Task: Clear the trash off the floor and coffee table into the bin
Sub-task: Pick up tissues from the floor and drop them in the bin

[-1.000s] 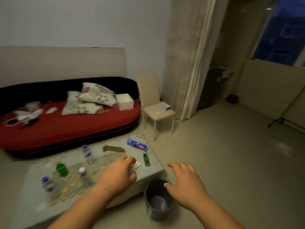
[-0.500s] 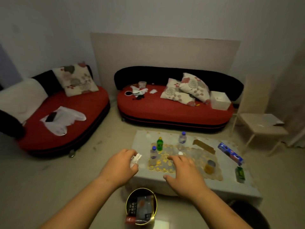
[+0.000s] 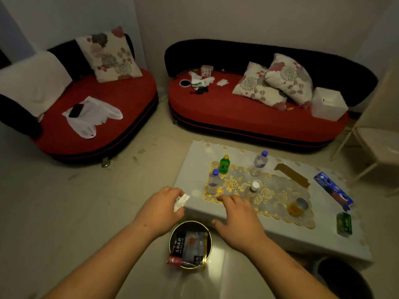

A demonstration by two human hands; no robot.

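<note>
My left hand (image 3: 162, 209) grips a crumpled white tissue (image 3: 181, 202) at the near left corner of the white coffee table (image 3: 237, 152). My right hand (image 3: 238, 216) hovers open over the table's near edge, fingers spread, holding nothing. Below both hands, on the floor, lies a round gold-rimmed bowl (image 3: 208, 234) with a dark food packet (image 3: 190, 244) in it. The dark bin (image 3: 341, 279) shows at the bottom right, partly cut off. On the table stand a green bottle (image 3: 224, 164), clear bottles (image 3: 260, 161), a blue packet (image 3: 333, 190), a green packet (image 3: 344, 223) and a cardboard strip (image 3: 291, 174).
Two red sofas stand behind: the left one (image 3: 129, 100) carries a white plastic bag (image 3: 92, 117) and a phone, the right one (image 3: 216, 113) small litter, pillows and a white box (image 3: 328, 106). A beige chair (image 3: 375, 145) is at the right. Small scraps dot the floor (image 3: 138, 152).
My view has swung left from the chair and doorway to the sofas and table. The grey bin has left the centre; the bowl on the floor has come under my hands. The left hand still grips the tissue.
</note>
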